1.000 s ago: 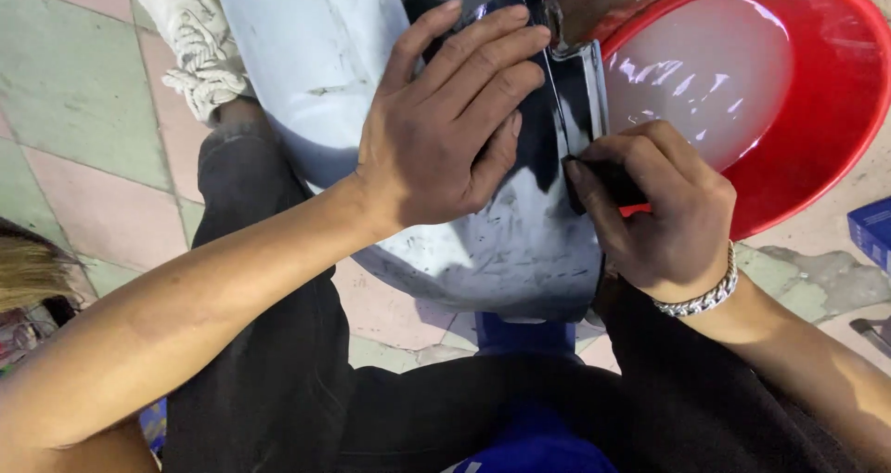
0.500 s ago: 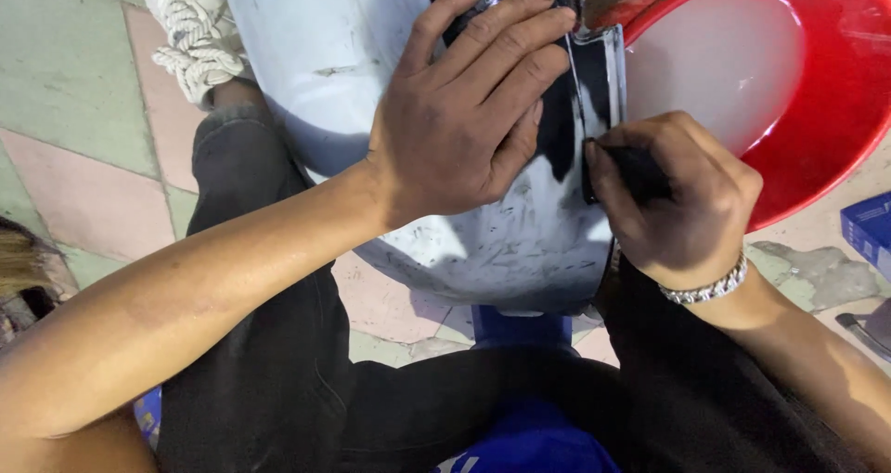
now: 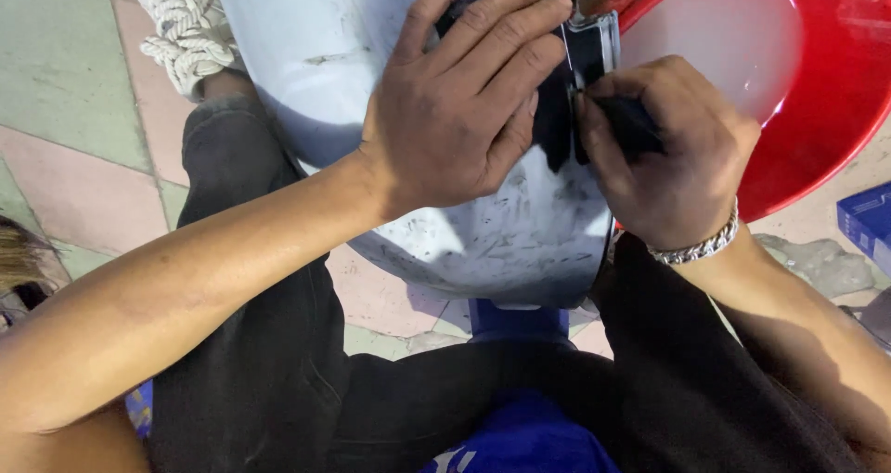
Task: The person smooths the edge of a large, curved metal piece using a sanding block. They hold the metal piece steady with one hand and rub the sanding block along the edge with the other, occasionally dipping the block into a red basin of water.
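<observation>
A pale blue-white curved body panel (image 3: 316, 55) rests across my lap, scuffed and dirty near its lower edge. My left hand (image 3: 459, 92) lies flat on it, fingers spread and pressing down over a dark patch. My right hand (image 3: 664, 157), with a silver chain bracelet at the wrist, is closed around a small dark piece (image 3: 631, 125) and holds it against the panel's right edge. What that piece is cannot be told.
A red plastic basin (image 3: 817, 129) with milky water sits at the upper right, touching the panel. A white rope-patterned shoe (image 3: 186, 27) shows at the upper left. A blue box (image 3: 868, 222) lies at the right edge on the pink and green tiled floor (image 3: 65, 111).
The view has drifted slightly, and both hands sit a little higher and further right on the panel. My right hand has shifted along the panel's edge with the dark piece.
</observation>
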